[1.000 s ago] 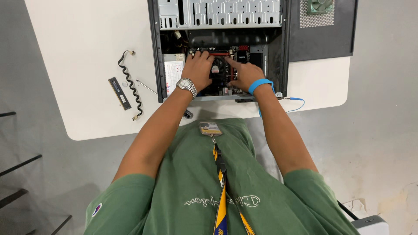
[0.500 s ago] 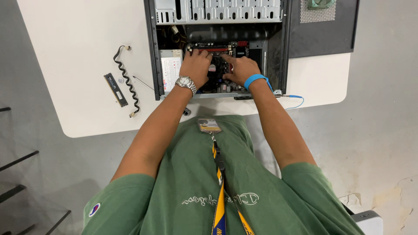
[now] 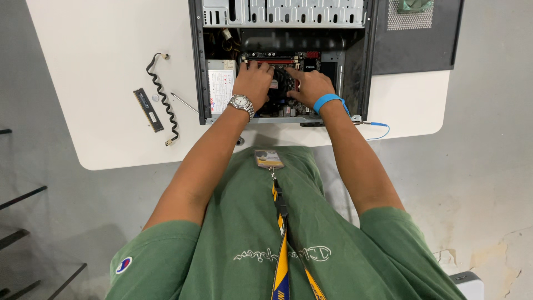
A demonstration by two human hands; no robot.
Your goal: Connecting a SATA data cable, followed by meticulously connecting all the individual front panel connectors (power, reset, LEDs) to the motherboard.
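Left hand: my left hand (image 3: 252, 83), steel wristwatch (image 3: 242, 103) on the wrist, lies palm-down inside the case; fingers spread and pressing at the black round cooler fan (image 3: 281, 84); I cannot tell whether they close round anything
Right hand: my right hand (image 3: 308, 86), blue anti-static wrist strap (image 3: 327, 102) on the wrist, rests on the fan's other side; fingers bent onto it; hold hidden under the knuckles, cannot tell
Fan position: mid-board, between both hands, just below the red memory slots (image 3: 270, 59); mostly covered
Handling, judged: light, stiff plastic frame; thin blades and the board beneath look fragile; best taken by the outer frame at opposite edges, not by blades or wires
Board: dark motherboard (image 3: 288, 108) lying flat in the open black metal computer case (image 3: 198, 66); silver drive cage (image 3: 283, 12) at the far end
Strap lead: thin blue wire (image 3: 378, 131) runs from the case edge across the table
Surface: white rounded table (image 3: 100, 39); smooth, bare part to my left holds a loose memory stick (image 3: 148, 109), a black twisted cable (image 3: 162, 100), a thin metal rod (image 3: 184, 102)
Room: grey concrete floor (image 3: 488, 166); cracked and patchy at right
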